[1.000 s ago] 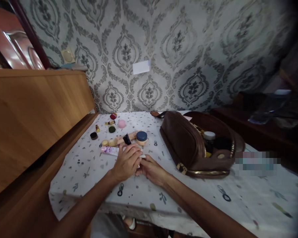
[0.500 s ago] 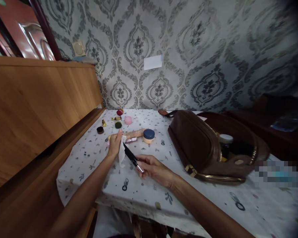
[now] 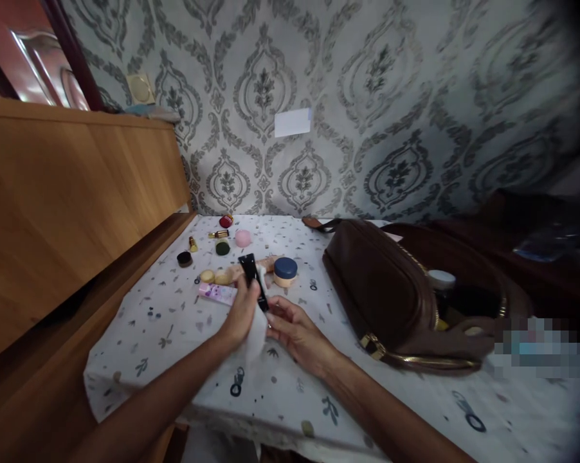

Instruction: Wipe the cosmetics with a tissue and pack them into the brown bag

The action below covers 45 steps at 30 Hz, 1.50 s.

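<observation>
A slim black cosmetic tube (image 3: 251, 271) is held tilted above the tabletop, its flat end pointing up and away. My right hand (image 3: 297, 331) pinches its lower end, where a silvery cap showed earlier. My left hand (image 3: 242, 316) is closed around a white wipe (image 3: 256, 335) and presses it against the tube's side; part of the wipe hangs below the fingers. Just beyond my left hand lie a pink-and-purple patterned tube (image 3: 217, 293) and a beige item with rounded yellowish parts (image 3: 215, 276). A blue-lidded jar (image 3: 285, 272) stands behind the hands.
Small cosmetics lie farther back, among them a black round pot (image 3: 184, 259), a dark green one (image 3: 222, 247) and a pink one (image 3: 242, 238). An unzipped brown bag (image 3: 377, 283) occupies the right side of the patterned tablecloth (image 3: 174, 360). A wooden panel (image 3: 78, 193) borders the left.
My left hand has moved right and nearer, bringing the wipe onto the black tube. The tube has turned more upright. The patterned tube now shows more fully; the view has shifted slightly.
</observation>
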{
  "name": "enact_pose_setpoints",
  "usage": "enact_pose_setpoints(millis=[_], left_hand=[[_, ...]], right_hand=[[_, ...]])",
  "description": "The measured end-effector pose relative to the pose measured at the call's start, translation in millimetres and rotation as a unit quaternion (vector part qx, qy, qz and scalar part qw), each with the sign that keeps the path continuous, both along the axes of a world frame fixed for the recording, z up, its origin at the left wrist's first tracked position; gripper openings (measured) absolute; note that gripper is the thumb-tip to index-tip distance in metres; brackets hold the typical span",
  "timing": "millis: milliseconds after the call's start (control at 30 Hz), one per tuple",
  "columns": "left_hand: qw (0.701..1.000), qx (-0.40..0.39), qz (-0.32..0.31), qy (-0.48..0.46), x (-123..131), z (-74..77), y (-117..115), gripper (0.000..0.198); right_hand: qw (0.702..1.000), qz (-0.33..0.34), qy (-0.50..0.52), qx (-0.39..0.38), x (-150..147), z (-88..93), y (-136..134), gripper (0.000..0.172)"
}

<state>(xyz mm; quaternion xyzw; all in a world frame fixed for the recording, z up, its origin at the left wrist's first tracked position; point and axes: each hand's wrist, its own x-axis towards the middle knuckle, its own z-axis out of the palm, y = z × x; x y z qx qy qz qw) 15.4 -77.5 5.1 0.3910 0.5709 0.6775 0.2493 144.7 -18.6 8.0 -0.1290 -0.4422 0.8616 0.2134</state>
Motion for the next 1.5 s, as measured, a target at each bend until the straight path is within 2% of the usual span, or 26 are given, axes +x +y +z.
enact_pose_setpoints(millis=[133, 200, 300, 433, 600, 767, 933, 1100, 1200, 1333, 1433, 1500], left_hand=[[0.981, 0.0, -0.117, 0.158, 17, -3.5, -9, 0.081], [0.971, 0.006, -0.137, 0.196, 18, -1.5, -9, 0.08], [0.971, 0.021, -0.1, 0.216, 16, 3.1, -7, 0.059], [0.981, 0.028, -0.029, 0.188, 11, 7.8, -5, 0.029], [0.997, 0.044, 0.011, 0.061, 5, 12.5, -3, 0.027], [0.992, 0.093, 0.083, -0.035, -6, 20.1, 1, 0.03], [0.978, 0.138, 0.123, -0.099, -19, 28.7, 4, 0.04], [0.974, 0.128, 0.124, -0.141, -24, 23.3, 7, 0.05], [0.986, 0.098, 0.092, -0.101, -18, 15.5, 7, 0.054], [0.996, 0.075, 0.02, -0.04, -4, 9.6, 3, 0.046], [0.994, 0.053, -0.065, 0.07, 5, 7.4, -1, 0.054], [0.984, 0.037, -0.1, 0.141, 7, 5.8, -4, 0.062]], right_hand=[[0.998, -0.052, 0.008, 0.017, 2, -3.1, 4, 0.037], [0.996, -0.064, -0.01, 0.055, 3, -5.0, 6, 0.031], [0.987, -0.081, -0.033, 0.134, 2, -8.7, 9, 0.024], [0.964, -0.025, -0.055, 0.259, 0, -9.3, 9, 0.022], [0.941, 0.008, -0.07, 0.331, 4, -6.4, 6, 0.025], [0.909, 0.016, -0.094, 0.406, 5, -12.5, 6, 0.021], [0.929, -0.009, -0.108, 0.353, 0, -16.3, 3, 0.036], [0.937, 0.008, -0.119, 0.33, -1, -13.1, -2, 0.035], [0.939, 0.019, -0.11, 0.327, -2, -11.1, -3, 0.036], [0.956, 0.012, -0.056, 0.289, -4, -8.7, 0, 0.037], [0.967, -0.021, -0.017, 0.253, -3, -7.1, 4, 0.04], [0.972, -0.047, -0.013, 0.228, -2, -6.5, 6, 0.041]])
